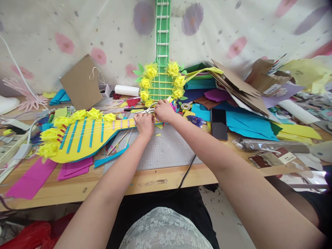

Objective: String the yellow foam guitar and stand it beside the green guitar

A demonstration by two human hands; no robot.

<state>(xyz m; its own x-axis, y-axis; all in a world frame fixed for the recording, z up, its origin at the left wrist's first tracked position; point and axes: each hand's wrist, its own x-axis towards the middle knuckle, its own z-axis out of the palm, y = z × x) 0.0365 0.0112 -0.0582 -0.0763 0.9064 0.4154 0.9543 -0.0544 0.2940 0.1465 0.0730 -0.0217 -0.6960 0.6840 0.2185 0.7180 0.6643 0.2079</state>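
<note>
A yellow craft lute [86,135] lies on the table, with blue strips, white strings and yellow paper flowers around its left end. My left hand [145,123] is closed over its neck, fingertips pressed at the strings. Just to the right, my right hand [164,111] has curled fingers at the neck's far end; what they pinch is hidden. Scissors [146,110] are right behind both hands, close to the right fingers, and I cannot tell whether they touch. A green craft guitar [162,77] with yellow flowers stands upright behind.
Beneath the neck is a grey cutting mat [166,148]. To the right are a glue gun [195,120], a black phone [219,123], blue paper sheets [246,121] and stacked cardboard [236,84]. Pink paper [32,178] lies front left, near a power strip [12,152].
</note>
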